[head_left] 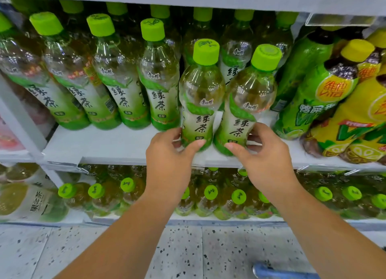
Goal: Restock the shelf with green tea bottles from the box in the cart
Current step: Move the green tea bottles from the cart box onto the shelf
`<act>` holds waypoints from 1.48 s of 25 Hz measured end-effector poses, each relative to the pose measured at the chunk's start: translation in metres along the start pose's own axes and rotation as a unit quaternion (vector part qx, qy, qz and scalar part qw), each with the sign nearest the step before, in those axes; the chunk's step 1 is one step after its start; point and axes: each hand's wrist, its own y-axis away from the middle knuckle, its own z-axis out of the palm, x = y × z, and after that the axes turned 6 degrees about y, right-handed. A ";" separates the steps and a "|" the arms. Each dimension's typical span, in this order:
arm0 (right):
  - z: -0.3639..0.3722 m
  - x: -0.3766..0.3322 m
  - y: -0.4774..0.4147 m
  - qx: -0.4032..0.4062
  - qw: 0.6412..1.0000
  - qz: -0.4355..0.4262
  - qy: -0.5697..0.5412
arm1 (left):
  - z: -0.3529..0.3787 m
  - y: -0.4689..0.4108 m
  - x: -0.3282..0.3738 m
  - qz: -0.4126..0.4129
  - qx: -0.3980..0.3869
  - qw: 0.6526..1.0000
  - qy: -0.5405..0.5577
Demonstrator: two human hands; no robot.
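Note:
Two green tea bottles stand upright near the front of the white shelf (117,145), side by side and touching. My left hand (169,157) grips the base of the left bottle (201,94). My right hand (265,159) grips the base of the right bottle (248,103). Both have green caps and green-and-white labels. Behind and to the left, a row of the same green tea bottles (123,82) fills the shelf. The box and most of the cart are out of view.
Yellow and green lemon tea bottles (325,103) crowd the shelf's right side, close to the right bottle. The lower shelf holds several green-capped bottles (211,193). A blue cart handle (277,273) shows at the bottom right over speckled floor.

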 end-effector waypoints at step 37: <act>0.023 0.024 -0.045 -0.045 0.998 -0.032 0.036 | 0.018 -0.035 -0.016 0.026 0.085 0.995 -0.042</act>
